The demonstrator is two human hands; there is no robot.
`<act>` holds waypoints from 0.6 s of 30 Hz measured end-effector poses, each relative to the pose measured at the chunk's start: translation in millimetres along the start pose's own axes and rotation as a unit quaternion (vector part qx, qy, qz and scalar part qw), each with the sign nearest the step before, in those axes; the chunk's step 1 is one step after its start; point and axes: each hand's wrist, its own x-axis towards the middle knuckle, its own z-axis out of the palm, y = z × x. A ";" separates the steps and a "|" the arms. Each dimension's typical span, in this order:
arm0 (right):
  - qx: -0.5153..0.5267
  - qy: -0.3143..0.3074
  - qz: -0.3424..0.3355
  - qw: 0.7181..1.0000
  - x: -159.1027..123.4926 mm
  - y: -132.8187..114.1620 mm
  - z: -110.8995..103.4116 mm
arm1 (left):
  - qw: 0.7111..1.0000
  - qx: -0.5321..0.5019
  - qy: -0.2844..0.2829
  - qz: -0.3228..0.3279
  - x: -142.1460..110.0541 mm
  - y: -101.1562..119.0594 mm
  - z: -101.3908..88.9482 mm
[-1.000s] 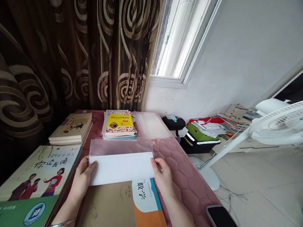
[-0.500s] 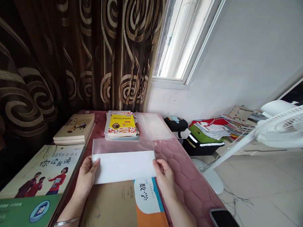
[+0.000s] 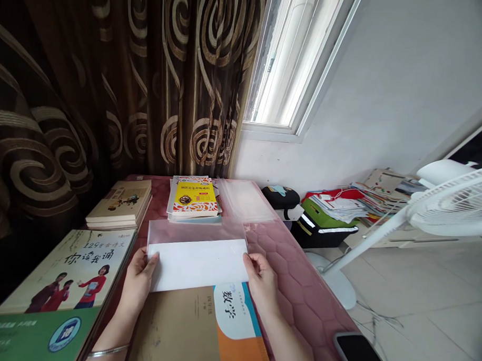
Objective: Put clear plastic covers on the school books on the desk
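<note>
A clear plastic book cover [image 3: 197,231] with a white panel [image 3: 198,264] along its near part is stretched between my hands. My left hand [image 3: 142,269] pinches its left edge, thumb on top, and a silver bangle circles that wrist. On the opposite edge, my right hand [image 3: 260,270] has thumb and fingers closed on the panel's upper corner. Below the panel lies a maths textbook [image 3: 180,326] with its cover spread, brown on the left and white, blue and orange on the right. The panel overlaps the textbook's top edge.
Large green-and-white books [image 3: 63,279] and a tan book stack [image 3: 119,202] lie left. Beyond are a yellow-covered book pile [image 3: 195,197] and more clear covers [image 3: 246,200]. A phone [image 3: 359,353] rests at the table's right edge, near a white standing fan [image 3: 381,238].
Almost nothing differs. Both hands keep their hold on the plastic cover, and the whole view has shifted very slightly.
</note>
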 end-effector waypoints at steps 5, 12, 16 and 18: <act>0.002 0.001 0.002 1.000 0.3 -0.5 0.8 | 1.000 0.017 0.008 -0.003 -1.6 2.6 0.8; 0.001 0.005 -0.005 1.000 1.1 3.2 2.5 | 1.000 -0.017 0.003 -0.007 -1.8 4.5 0.5; -0.002 0.004 -0.011 1.000 0.7 2.7 1.6 | 1.000 -0.029 -0.001 -0.011 -1.9 4.0 2.0; 0.001 0.006 -0.014 1.000 0.5 1.7 1.1 | 1.000 -0.023 0.002 -0.005 -2.4 5.1 3.3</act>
